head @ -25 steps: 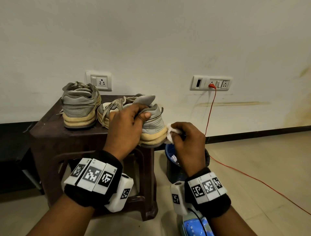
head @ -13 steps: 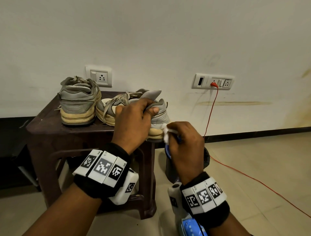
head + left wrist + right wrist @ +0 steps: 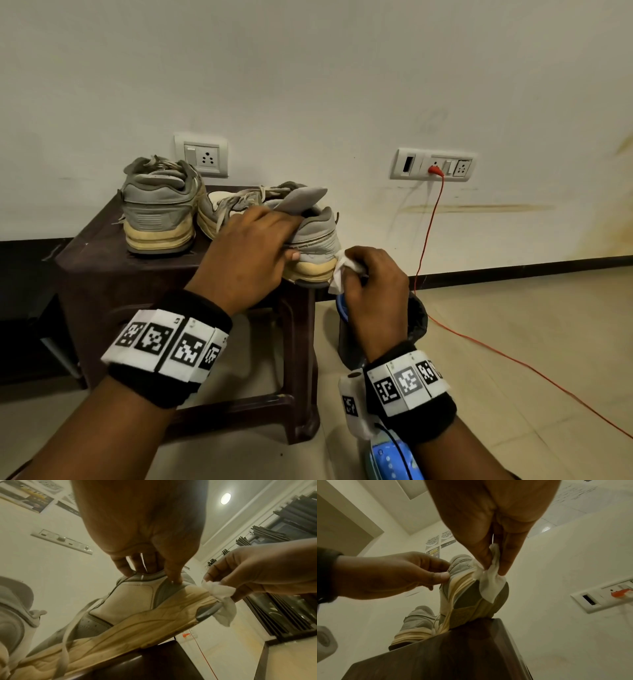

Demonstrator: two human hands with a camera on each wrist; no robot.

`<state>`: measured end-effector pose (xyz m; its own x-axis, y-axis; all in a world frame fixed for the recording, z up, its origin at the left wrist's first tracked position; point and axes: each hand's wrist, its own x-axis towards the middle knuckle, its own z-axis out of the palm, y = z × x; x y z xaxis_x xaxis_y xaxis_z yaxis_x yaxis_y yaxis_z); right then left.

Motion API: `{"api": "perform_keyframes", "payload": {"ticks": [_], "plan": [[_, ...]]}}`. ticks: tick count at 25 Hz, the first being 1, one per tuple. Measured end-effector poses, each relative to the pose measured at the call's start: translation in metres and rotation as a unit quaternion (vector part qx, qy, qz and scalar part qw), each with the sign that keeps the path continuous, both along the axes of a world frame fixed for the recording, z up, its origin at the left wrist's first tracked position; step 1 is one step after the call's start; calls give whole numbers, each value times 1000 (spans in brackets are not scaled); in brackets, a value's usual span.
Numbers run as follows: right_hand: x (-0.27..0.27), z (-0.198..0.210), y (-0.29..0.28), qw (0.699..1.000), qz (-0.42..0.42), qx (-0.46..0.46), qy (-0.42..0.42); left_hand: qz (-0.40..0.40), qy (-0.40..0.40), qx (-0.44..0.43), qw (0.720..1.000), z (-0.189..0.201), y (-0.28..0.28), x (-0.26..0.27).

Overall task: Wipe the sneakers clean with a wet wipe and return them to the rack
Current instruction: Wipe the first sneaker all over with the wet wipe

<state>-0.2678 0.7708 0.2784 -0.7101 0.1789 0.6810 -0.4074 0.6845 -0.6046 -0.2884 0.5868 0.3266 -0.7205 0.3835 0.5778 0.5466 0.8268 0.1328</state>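
Wiping underway: right hand [image 3: 375,284] pinches wet wipe [image 3: 339,274] at near sneaker's [image 3: 315,240] heel sole; left hand [image 3: 250,253] grips its collar. Second sneaker [image 3: 159,209] waits untouched on bench [image 3: 89,260]; return to rack not yet begun.

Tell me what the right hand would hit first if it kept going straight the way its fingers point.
The heel of the tilted sneaker. The right hand pinches the wet wipe already against the heel's sole edge, so the wipe, then the heel, comes first.

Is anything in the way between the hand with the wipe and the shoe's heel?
Nothing visible. The right hand pinches the wipe, which already touches the heel of the near sneaker. The left hand holds that sneaker further forward, clear of the heel.
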Motion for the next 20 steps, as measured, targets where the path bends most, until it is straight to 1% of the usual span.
{"api": "perform_keyframes", "payload": {"ticks": [1, 2, 4, 6, 7, 10, 12, 15, 17, 19, 20], "plan": [[-1, 1, 1, 1000, -2, -13, -7, 34, 19, -46, 998, 0, 0, 1], [-2, 1, 0, 1000, -2, -20, -14, 56, 25, -74, 995, 1, 1, 2], [-1, 2, -2, 999, 2, -32, -27, 62, 16, -87, 994, 1, 4, 2], [1, 5, 0, 997, 9, -69, -28, 47, 8, -66, 997, 1, 8, 2], [4, 8, 2, 996, 11, -91, -16, 39, 10, -52, 998, 2, 11, 3], [15, 24, 11, 988, 7, -139, 68, 10, 36, 8, 999, 12, 23, 12], [26, 33, 18, 980, 4, -145, 137, -6, 57, 45, 997, 24, 30, 24], [44, 41, 20, 975, 20, -99, 196, -17, 81, 60, 995, 39, 34, 44], [55, 40, 16, 976, 44, -21, 211, 1, 83, 63, 995, 44, 31, 55], [57, 36, 12, 975, 58, 55, 206, 19, 54, 71, 996, 42, 25, 61], [54, 34, 13, 977, 63, 69, 193, 21, 30, 80, 996, 39, 22, 63]]}}
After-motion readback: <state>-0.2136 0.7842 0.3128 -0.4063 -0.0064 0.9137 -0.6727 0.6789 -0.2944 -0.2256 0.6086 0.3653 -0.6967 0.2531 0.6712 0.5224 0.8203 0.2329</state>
